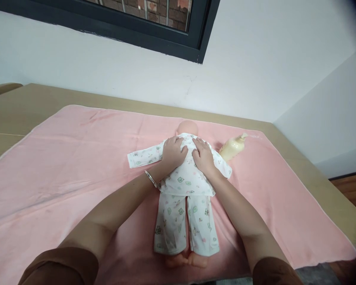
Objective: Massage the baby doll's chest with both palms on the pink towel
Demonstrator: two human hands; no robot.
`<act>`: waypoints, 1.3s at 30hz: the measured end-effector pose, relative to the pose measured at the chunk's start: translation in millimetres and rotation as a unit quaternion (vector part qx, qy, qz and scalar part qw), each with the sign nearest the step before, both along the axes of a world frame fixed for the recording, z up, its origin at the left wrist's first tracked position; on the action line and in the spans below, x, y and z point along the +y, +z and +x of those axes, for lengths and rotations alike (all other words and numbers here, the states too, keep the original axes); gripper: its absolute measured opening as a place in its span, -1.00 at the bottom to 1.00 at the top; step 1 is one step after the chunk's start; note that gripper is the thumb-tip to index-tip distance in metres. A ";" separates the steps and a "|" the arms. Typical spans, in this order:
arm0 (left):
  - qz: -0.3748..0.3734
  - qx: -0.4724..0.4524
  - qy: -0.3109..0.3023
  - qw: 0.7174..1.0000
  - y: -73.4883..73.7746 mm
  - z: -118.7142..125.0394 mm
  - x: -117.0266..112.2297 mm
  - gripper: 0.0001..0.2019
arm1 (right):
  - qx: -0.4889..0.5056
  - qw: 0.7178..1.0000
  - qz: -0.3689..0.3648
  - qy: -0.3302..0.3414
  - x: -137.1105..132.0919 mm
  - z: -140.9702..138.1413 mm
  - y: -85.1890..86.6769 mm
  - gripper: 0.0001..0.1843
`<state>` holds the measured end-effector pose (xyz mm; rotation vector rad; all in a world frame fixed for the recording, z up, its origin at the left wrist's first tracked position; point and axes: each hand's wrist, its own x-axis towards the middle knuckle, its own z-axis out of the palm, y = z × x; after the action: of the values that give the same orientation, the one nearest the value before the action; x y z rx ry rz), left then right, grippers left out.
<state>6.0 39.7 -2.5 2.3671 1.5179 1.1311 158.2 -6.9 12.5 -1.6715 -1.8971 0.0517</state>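
Left of the doll [185, 182]: wide open passage over the pink blanket [62, 174], beyond the outstretched sleeve [144, 157].
Right: the pump bottle [231, 149] obstructs, near the doll's shoulder.
Between left hand [173, 152] and right hand [204, 159]: a narrow gap.
Far side: white wall [154, 79] bounds the table [106, 99].

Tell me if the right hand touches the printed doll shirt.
Touching: head view shows the right hand resting on the printed doll shirt, no gap visible.

Window [130, 27]: dark frame [166, 39], bars [167, 12] and brickwork [176, 18] beyond
Walls [240, 71]: white, finely cracked below the window
Table [47, 99]: pale wood, along the wall
Floor [351, 190]: brown, wood-look
Light: soft
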 end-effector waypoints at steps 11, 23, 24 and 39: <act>-0.020 0.023 0.022 0.999 7.0 1.0 -7.0 -0.62 | -0.076 0.995 -0.058 -0.025 -2.7 -2.9 11.9 -0.35; 0.030 0.018 -0.009 0.999 5.8 -0.4 -3.0 -0.78 | -0.069 0.997 -0.033 0.023 5.4 3.8 11.0 -0.35; 0.036 0.025 -0.002 0.999 7.7 -0.8 -4.6 -0.82 | -0.067 0.997 -0.018 0.020 4.6 2.7 9.8 -0.37; 0.042 0.051 -0.008 0.998 8.1 -0.9 -6.1 -0.71 | -0.070 0.997 0.005 -0.013 2.1 -0.7 5.5 -0.36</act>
<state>5.2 33.7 5.7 2.5239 1.5072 1.1084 157.5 -4.8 18.0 -1.7316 -1.9741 -0.0877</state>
